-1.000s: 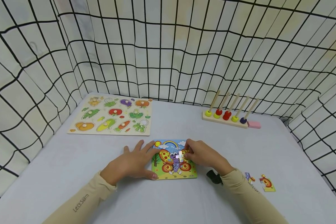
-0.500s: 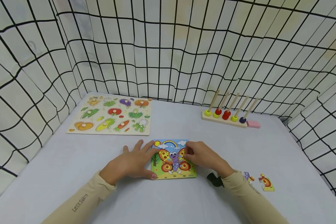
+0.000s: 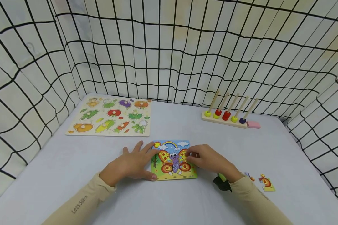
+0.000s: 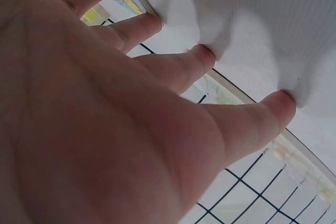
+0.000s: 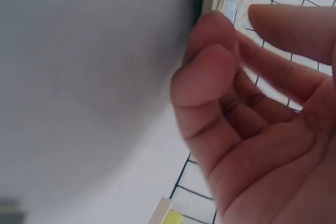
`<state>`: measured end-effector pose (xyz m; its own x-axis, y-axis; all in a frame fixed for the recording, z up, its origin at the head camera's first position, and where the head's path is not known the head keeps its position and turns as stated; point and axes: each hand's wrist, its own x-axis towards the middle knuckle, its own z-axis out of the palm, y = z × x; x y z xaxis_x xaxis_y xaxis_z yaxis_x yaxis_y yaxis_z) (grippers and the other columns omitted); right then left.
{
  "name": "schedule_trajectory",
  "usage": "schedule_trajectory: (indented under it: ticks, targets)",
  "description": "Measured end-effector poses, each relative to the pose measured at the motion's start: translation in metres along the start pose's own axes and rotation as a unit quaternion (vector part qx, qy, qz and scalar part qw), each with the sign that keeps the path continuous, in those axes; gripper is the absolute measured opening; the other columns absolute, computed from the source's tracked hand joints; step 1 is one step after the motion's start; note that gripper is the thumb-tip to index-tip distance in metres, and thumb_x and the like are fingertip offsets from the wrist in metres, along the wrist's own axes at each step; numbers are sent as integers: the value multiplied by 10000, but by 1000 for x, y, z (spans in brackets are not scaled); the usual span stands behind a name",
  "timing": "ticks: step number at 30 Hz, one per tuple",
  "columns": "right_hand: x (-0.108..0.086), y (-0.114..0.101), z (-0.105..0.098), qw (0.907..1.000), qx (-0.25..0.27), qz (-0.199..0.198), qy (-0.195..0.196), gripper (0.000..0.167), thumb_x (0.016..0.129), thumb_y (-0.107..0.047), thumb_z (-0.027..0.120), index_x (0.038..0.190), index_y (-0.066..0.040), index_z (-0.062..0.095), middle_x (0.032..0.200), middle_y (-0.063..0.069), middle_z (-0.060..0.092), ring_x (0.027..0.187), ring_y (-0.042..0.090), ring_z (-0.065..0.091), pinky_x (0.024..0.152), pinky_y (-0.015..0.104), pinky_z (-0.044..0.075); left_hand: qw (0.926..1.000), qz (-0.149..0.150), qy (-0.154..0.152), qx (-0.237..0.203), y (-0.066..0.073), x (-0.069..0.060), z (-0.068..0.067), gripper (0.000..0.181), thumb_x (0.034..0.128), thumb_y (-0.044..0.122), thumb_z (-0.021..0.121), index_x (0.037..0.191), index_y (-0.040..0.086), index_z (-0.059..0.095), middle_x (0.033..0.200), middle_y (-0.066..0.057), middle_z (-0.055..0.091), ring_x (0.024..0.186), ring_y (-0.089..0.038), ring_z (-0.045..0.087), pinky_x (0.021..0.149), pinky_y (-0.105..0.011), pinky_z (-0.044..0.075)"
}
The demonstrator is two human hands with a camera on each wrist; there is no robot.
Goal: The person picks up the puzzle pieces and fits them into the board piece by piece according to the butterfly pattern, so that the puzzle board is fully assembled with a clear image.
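A butterfly jigsaw puzzle [image 3: 173, 172] lies flat on the white table in front of me. My left hand [image 3: 130, 164] rests at its left side, fingers spread, thumb and index finger touching the edge. In the left wrist view the other fingertips [image 4: 281, 103] touch the table. My right hand [image 3: 207, 158] is at the puzzle's right edge and covers part of the right wing. Its fingers are bent, and in the right wrist view the thumb [image 5: 294, 30] stands apart from them with nothing between. Two loose jigsaw pieces, one with an orange swirl [image 3: 267, 183] and one partly hidden [image 3: 250, 177], lie beyond the right forearm.
A wooden vegetable peg puzzle [image 3: 110, 117] lies at the back left. At the back right stands a wooden bead stacker [image 3: 225, 120] with upright pegs, a pink block [image 3: 253, 124] beside it. A dark object [image 3: 222, 183] shows beneath my right wrist. Black netting surrounds the table.
A bright jigsaw-shaped glare on the right wing has gone, and that area now looks flat. My right hand has shifted slightly down, its fingers loosening. The left hand holds its place.
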<state>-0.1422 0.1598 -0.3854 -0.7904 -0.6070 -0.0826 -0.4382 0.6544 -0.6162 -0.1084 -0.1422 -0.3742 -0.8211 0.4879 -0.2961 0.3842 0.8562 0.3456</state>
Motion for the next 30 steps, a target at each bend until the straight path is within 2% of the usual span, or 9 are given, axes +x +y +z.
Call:
schedule_trajectory:
  ticks: [3, 8, 15, 19, 23, 27, 30]
  targets:
    - [-10, 5, -3, 9999, -11, -17, 125, 164, 1059, -158, 689, 1183, -71, 753, 905, -73, 664, 833, 137, 604, 715, 285, 549, 10000, -4, -12, 4, 1, 1, 0, 936, 866, 548, 866, 1619, 169, 460, 1753, -166, 227, 1566, -560, 155, 1033, -924, 182]
    - [-32, 18, -13, 9987, -101, 189, 465, 184, 1053, -165, 699, 1208, -78, 744, 919, -68, 657, 824, 148, 607, 698, 296, 555, 10000, 20, -15, -33, 2, 2, 1, 938, 863, 556, 865, 1616, 169, 462, 1751, -176, 228, 1562, -572, 153, 1023, -932, 175]
    - [-69, 38, -34, 9961, -193, 300, 808, 252, 1042, -211, 736, 1251, -68, 731, 1081, -59, 703, 978, 148, 632, 829, 310, 566, 10000, 20, 35, 22, 2, 2, 1, 944, 855, 549, 873, 1617, 169, 465, 1745, -187, 235, 1556, -582, 158, 1014, -937, 177]
    - [-86, 42, -42, 9957, -366, 438, 728, 339, 1007, -238, 786, 1300, -88, 708, 1232, -12, 691, 1134, 221, 624, 941, 426, 558, 10000, 34, 38, 59, 1, 1, -1, 937, 862, 547, 868, 1618, 168, 463, 1745, -190, 235, 1557, -579, 159, 1016, -934, 185]
    - [-98, 45, -45, 9962, -400, 640, 445, 441, 963, -276, 833, 1351, -138, 675, 1441, 100, 569, 1345, 356, 503, 1049, 591, 504, 10000, 37, 38, 49, 0, 2, -1, 938, 863, 551, 866, 1618, 168, 461, 1746, -190, 234, 1558, -577, 158, 1016, -934, 185]
    - [-107, 50, -40, 9963, -421, 712, 246, 514, 917, -296, 877, 1364, -178, 651, 1573, 181, 437, 1441, 450, 374, 1047, 628, 493, 10000, 22, 22, 25, -1, 3, 0, 945, 859, 559, 867, 1620, 176, 458, 1749, -186, 227, 1560, -577, 153, 1016, -935, 179]
    - [-110, 55, -35, 9959, -498, 725, 227, 531, 895, -295, 895, 1355, -208, 645, 1612, 180, 400, 1476, 464, 328, 1073, 657, 466, 10000, 7, -2, 7, -2, 4, 2, 949, 858, 560, 867, 1624, 183, 454, 1753, -180, 219, 1562, -575, 147, 1021, -933, 172]
